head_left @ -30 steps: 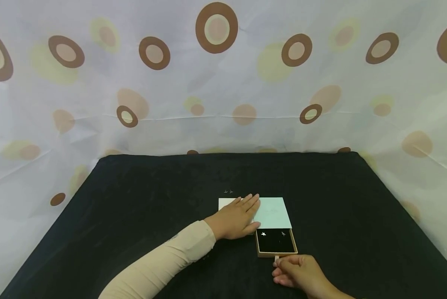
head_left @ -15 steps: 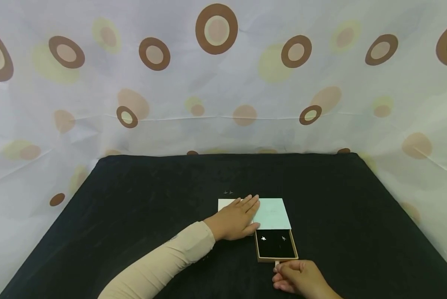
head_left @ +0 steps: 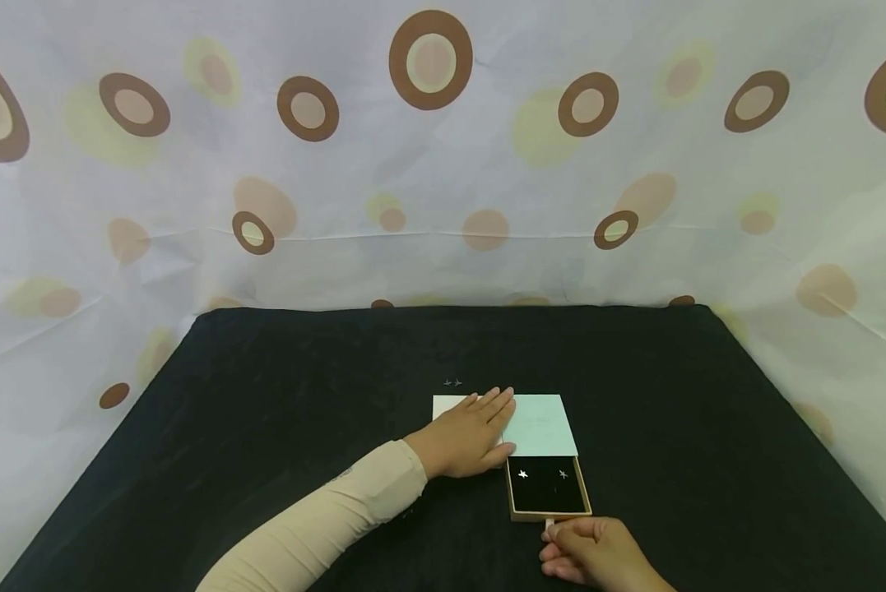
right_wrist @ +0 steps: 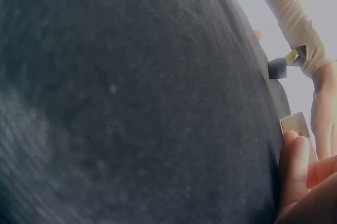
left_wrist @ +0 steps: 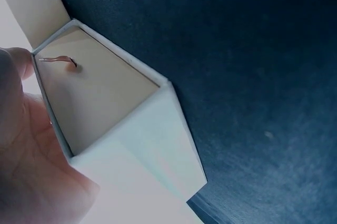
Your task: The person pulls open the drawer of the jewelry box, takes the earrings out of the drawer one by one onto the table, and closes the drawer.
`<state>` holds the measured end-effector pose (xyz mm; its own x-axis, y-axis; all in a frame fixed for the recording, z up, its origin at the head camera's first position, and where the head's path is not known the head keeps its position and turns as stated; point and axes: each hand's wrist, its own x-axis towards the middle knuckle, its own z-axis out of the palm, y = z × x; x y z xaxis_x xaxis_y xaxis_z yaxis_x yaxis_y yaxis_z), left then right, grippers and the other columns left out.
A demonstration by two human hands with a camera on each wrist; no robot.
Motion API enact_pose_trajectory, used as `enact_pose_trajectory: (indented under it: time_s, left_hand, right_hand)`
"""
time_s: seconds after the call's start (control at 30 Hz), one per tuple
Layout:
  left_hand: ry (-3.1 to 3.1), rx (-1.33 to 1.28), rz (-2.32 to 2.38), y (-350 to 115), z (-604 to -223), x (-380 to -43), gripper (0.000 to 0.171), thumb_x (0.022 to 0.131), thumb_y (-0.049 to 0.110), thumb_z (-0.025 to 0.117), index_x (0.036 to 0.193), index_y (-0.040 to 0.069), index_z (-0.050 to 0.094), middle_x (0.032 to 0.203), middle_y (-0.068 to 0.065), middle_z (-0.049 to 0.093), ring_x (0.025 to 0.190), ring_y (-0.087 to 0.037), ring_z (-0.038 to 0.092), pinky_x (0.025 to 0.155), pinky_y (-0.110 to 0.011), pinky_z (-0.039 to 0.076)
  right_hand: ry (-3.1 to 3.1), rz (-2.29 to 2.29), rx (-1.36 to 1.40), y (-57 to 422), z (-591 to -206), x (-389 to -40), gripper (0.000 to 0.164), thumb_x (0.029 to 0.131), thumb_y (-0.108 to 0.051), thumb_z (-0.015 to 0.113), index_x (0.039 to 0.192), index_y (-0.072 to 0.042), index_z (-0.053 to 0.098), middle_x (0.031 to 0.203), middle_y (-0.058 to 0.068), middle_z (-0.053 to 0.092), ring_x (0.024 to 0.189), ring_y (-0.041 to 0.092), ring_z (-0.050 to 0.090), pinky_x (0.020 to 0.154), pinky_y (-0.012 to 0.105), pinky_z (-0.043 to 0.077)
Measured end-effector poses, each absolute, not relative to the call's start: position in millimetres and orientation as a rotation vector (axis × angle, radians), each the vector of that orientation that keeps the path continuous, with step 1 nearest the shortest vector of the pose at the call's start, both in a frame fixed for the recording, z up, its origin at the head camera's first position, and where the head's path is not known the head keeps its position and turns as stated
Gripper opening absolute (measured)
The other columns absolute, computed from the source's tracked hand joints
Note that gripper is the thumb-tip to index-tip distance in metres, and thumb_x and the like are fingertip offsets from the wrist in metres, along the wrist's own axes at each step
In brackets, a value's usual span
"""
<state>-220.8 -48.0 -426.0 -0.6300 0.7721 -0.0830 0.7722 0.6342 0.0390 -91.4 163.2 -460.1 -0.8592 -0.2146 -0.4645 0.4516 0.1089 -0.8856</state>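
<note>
A jewelry box with a pale mint top (head_left: 540,425) lies on the black cloth, its drawer (head_left: 549,517) pulled out toward me. On the drawer's black pad sit a bright star-shaped earring (head_left: 522,474) and a dimmer one (head_left: 563,474). My left hand (head_left: 466,436) rests flat over the box's white left part (head_left: 445,404), fingers straight and spread. With thumb and fingers my right hand (head_left: 598,549) pinches the drawer's small pale pull tab (head_left: 549,524). The left wrist view shows a beige end panel (left_wrist: 100,92) of the box bearing a pinkish ribbon tab (left_wrist: 59,59).
Two tiny silvery pieces (head_left: 452,382) lie on the cloth just behind the box. The black cloth (head_left: 280,386) covers the table, and a white curtain (head_left: 354,164) with brown ovals hangs behind it.
The drawer has slid a little farther out toward me, the right hand moving back with its tab. Most of this happened in the first half second. The left hand stays put.
</note>
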Motion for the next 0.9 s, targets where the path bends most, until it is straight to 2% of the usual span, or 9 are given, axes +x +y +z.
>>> enact_pose_trajectory:
  time_s: [0.37, 0.6, 0.8, 0.9]
  left_hand:
    - [2.758, 1.304, 0.003, -48, -427, -220, 0.062, 0.104, 0.044, 0.028, 0.153, 0.006, 0.021, 0.160, -0.008, 0.015, 0.147, -0.021, 0.015, 0.117, -0.038, 0.018]
    - [2.755, 1.318, -0.008, -48, -428, -221, 0.063, 0.104, 0.044, 0.028, 0.153, 0.006, 0.020, 0.160, -0.008, 0.014, 0.147, -0.022, 0.015, 0.117, -0.038, 0.018]
    - [2.756, 1.309, 0.009, -48, -427, -221, 0.063, 0.104, 0.045, 0.028, 0.153, 0.006, 0.021, 0.160, -0.009, 0.015, 0.147, -0.023, 0.015, 0.118, -0.039, 0.017]
    - [2.758, 1.305, 0.016, -48, -428, -221, 0.063, 0.104, 0.045, 0.028, 0.153, 0.006, 0.021, 0.160, -0.009, 0.015, 0.147, -0.023, 0.014, 0.118, -0.039, 0.017]
  right_hand:
    - [1.893, -1.766, 0.193, 164, -460, -90, 0.028, 0.098, -0.016, 0.055, 0.099, 0.008, 0.067, 0.077, 0.004, 0.071, 0.069, 0.010, 0.070, 0.065, 0.022, 0.056]
    - [1.851, -1.689, -0.020, 164, -450, -90, 0.026, 0.096, -0.014, 0.057, 0.101, 0.009, 0.067, 0.079, 0.003, 0.071, 0.068, 0.008, 0.069, 0.064, 0.022, 0.056]
    - [2.063, -1.702, -0.271, 158, -422, -101, 0.030, 0.095, -0.015, 0.061, 0.102, 0.014, 0.064, 0.082, 0.011, 0.070, 0.068, 0.013, 0.070, 0.063, 0.026, 0.057]
    - [2.333, -1.596, -0.413, 156, -408, -109, 0.026, 0.093, -0.017, 0.063, 0.097, 0.008, 0.067, 0.080, 0.009, 0.070, 0.067, 0.013, 0.069, 0.060, 0.026, 0.057]
